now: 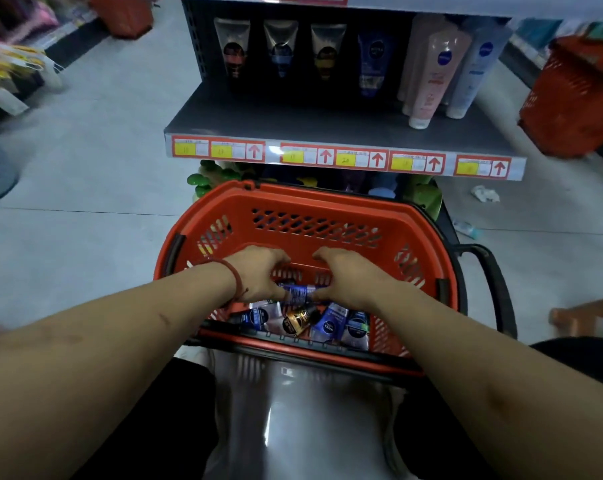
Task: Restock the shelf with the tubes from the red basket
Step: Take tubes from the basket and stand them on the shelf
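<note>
Blue-and-white plastic tube (pixel 300 293) lies crosswise in the red plastic mesh basket (pixel 314 199), long axis left-right, on top of the other loose tubes (pixel 328 323). Left grip (pixel 258 277) curls round its left end and right grip (pixel 348 280) round its right end, both equally near. Grey metal shelf (pixel 293 123) is straight ahead, above the basket.

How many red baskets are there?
3: one near basket in front, one far basket top left, one right basket beside the shelf. More may be hidden.
</note>
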A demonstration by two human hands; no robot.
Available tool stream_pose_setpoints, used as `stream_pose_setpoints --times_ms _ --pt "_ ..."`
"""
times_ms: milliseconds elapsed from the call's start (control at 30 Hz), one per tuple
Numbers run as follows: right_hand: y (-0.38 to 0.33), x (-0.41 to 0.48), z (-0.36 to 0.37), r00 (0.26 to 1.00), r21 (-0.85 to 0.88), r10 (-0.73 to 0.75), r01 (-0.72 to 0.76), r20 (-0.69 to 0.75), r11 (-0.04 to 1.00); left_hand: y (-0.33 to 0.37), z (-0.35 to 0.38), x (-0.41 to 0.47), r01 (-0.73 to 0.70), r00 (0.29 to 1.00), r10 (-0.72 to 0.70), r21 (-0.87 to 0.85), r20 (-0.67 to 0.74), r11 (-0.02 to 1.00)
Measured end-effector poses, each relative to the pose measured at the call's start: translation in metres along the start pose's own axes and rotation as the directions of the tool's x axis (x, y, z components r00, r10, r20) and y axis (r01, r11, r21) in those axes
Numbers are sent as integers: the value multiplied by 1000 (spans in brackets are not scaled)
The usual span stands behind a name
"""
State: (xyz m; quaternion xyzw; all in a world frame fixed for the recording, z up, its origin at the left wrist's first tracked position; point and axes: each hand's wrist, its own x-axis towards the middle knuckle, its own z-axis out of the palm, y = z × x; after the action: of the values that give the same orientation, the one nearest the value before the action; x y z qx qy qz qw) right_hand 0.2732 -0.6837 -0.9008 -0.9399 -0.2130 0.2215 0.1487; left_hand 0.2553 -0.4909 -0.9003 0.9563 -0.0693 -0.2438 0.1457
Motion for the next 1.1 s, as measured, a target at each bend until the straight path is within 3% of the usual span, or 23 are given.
stream_pose_setpoints --times_ms 233,633,800,967,1100 --pt "35 41 28 978 -68 85 -73 192 995 -27 42 48 -26 985 3 130 172 991" --pt "102 112 86 923 145 266 -314 278 938 -48 87 127 50 945 -99 161 312 986" --pt "105 139 112 905 254 326 -394 273 883 -59 113 161 265 935 -242 -58 261 963" --pt "99 162 137 868 313 435 -493 241 811 -61 120 178 414 904 -345 -318 251 853" --pt "98 173 153 793 429 533 -608 295 668 -53 126 185 571 818 -436 -610 374 549"
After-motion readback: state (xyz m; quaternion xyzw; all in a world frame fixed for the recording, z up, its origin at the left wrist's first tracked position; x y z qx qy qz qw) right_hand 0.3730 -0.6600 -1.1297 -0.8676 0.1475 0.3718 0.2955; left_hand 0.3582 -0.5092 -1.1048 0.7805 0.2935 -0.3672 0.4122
